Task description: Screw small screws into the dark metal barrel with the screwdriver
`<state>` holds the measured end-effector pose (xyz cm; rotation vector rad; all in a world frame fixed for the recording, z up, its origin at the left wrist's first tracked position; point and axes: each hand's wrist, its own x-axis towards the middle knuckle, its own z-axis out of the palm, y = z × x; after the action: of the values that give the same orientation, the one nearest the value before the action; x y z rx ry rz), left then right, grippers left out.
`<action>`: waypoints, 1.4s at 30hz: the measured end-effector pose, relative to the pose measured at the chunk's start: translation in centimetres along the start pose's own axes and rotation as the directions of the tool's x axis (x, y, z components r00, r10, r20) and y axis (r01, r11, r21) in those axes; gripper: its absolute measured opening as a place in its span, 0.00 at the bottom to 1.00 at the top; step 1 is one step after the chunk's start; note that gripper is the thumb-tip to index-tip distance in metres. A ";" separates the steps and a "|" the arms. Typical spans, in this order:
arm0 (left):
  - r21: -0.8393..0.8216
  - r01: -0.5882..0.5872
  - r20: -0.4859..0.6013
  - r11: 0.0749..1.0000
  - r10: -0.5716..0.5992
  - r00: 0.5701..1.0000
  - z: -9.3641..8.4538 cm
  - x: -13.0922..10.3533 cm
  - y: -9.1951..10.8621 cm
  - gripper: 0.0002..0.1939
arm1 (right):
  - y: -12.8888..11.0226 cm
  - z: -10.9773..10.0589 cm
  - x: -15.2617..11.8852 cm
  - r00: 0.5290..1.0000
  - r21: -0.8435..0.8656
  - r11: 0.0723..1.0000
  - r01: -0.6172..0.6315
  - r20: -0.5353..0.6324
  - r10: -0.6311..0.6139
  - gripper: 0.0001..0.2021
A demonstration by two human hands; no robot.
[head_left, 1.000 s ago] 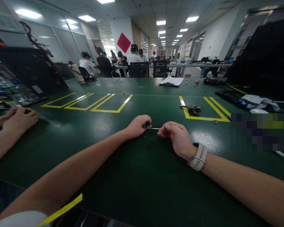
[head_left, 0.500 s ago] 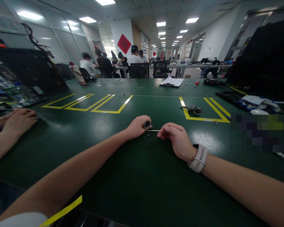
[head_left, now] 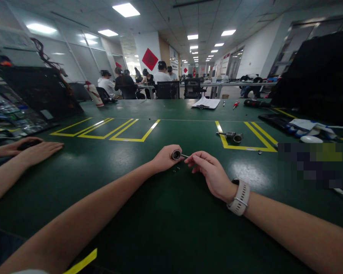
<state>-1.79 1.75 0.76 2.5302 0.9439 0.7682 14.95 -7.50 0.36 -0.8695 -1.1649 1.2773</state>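
My left hand (head_left: pixel 166 158) is closed around a metal part with a hollow round end (head_left: pixel 176 155); the ring opening faces me and the fingers hide the rest. My right hand (head_left: pixel 207 169), with a pale watch strap at its wrist, pinches the end of a thin metal rod (head_left: pixel 185 156). The rod's other end meets the ring part beside my left fingers; whether it sits inside it I cannot tell. On the green table (head_left: pixel 171 213) just below my left hand lie a couple of tiny metal pieces (head_left: pixel 176 169), perhaps nuts.
A similar metal part with a shaft (head_left: pixel 233 137) lies inside yellow tape at right, near small metal pieces (head_left: pixel 260 152). Farther back are a clipboard (head_left: pixel 206 102) and a red screwdriver (head_left: pixel 236 104). Gloves (head_left: pixel 311 128) lie right. Another person's hands (head_left: pixel 41 152) rest at left.
The thin rod has gone from nearly level to slanting up toward the ring part, and my right fingertips have moved nearer my left hand. The other person's hand has shifted right.
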 end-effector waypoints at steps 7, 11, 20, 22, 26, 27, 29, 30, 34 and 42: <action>-0.030 -0.027 0.007 0.999 0.027 1.000 -0.1 -0.1 0.2 0.08 | -0.4 0.1 -0.2 0.997 -0.059 0.998 -0.016 0.073 0.020 0.07; -0.024 -0.038 0.020 0.999 0.038 0.999 0.0 -0.1 0.1 0.08 | -0.1 -0.1 -0.1 0.998 -0.144 0.989 0.039 0.063 -0.030 0.08; 0.077 -0.102 0.019 0.992 0.101 0.995 0.2 -0.1 -0.1 0.06 | 0.0 -0.3 -0.2 0.987 -0.310 0.938 0.154 0.012 -0.158 0.09; 0.083 -0.126 0.018 0.989 0.125 0.992 0.2 -0.1 -0.1 0.06 | 0.1 -0.3 -0.2 0.992 -0.285 0.950 0.126 0.022 -0.125 0.09; 0.041 -0.137 -0.002 0.990 0.138 0.990 0.2 -0.2 0.0 0.08 | 0.0 -0.3 0.1 1.000 -0.036 0.999 -0.024 -0.016 0.023 0.08; 0.025 -0.133 -0.007 0.991 0.133 0.991 0.1 -0.2 0.0 0.08 | -0.1 -0.4 0.2 0.998 0.017 0.998 -0.060 -0.023 0.060 0.08; -0.011 -0.115 -0.027 0.993 0.114 0.993 0.1 -0.2 0.1 0.08 | -0.3 -0.4 0.3 0.995 0.084 0.992 -0.099 -0.021 0.101 0.07; -0.031 -0.105 -0.033 0.994 0.104 0.994 0.1 -0.2 0.1 0.09 | -0.4 -0.4 0.3 0.994 0.106 0.989 -0.105 -0.019 0.108 0.07; -0.092 -0.086 -0.045 0.992 0.082 0.996 0.0 -0.1 0.2 0.09 | -0.7 -0.4 0.3 0.993 0.139 0.983 -0.117 -0.007 0.119 0.07; -0.073 -0.086 -0.011 0.994 0.086 0.996 -0.2 -0.1 0.2 0.09 | -0.2 -0.5 0.3 0.995 0.165 0.984 -0.073 -0.049 0.083 0.08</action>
<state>-1.84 1.56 0.96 2.5198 0.7988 0.8228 15.48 -7.18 0.53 -0.8311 -0.9758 1.3829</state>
